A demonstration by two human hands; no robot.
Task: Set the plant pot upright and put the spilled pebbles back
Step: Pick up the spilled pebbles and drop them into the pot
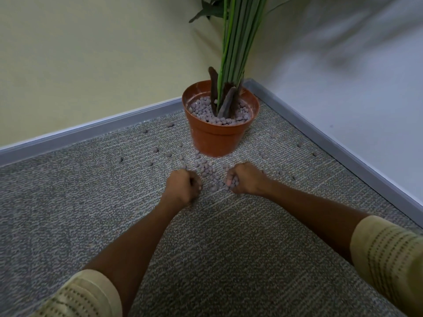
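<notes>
Item: terracotta-coloured plastic plant pot [218, 136], upright on the carpet [91, 202] in the wall corner, stems rising straight, part-filled with clay pebbles; likely light and stiff, so steady it by the rim if you must. Item: spilled pebbles [209, 170], small, round, probably light and prone to rolling; thickest just in front of the pot, strays scattered to either side. Scoop them in handfuls, do not pinch. Your right hand [246, 178] has its fingers curled tight round a clutch of pebbles; your left hand [183, 186] is fisted on the carpet, contents hidden
</notes>
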